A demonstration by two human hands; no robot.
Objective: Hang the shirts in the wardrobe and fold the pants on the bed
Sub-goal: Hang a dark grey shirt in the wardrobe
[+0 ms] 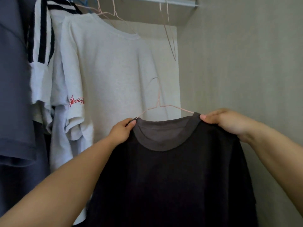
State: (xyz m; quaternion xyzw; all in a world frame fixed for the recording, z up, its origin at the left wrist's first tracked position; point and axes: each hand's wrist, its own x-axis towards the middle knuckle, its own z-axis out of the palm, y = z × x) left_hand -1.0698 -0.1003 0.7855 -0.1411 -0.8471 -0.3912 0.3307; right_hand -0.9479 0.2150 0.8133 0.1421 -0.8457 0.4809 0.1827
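Note:
A dark grey shirt (172, 177) hangs in front of me on a thin pink wire hanger (158, 102), whose hook rises above the collar. My left hand (122, 131) pinches the shirt's left shoulder at the neckline. My right hand (227, 122) grips the right shoulder beside the collar. The hanger's hook is well below the wardrobe rail (164, 0) and touches nothing. A white T-shirt with red lettering on its sleeve (105, 76) hangs on the rail just behind and to the left.
A white shirt with dark stripes (42, 46) and a blue shirt (13, 95) hang further left. An empty pink hanger (170, 35) dangles from the rail at the right. The wardrobe's beige side wall (246, 54) stands close on the right.

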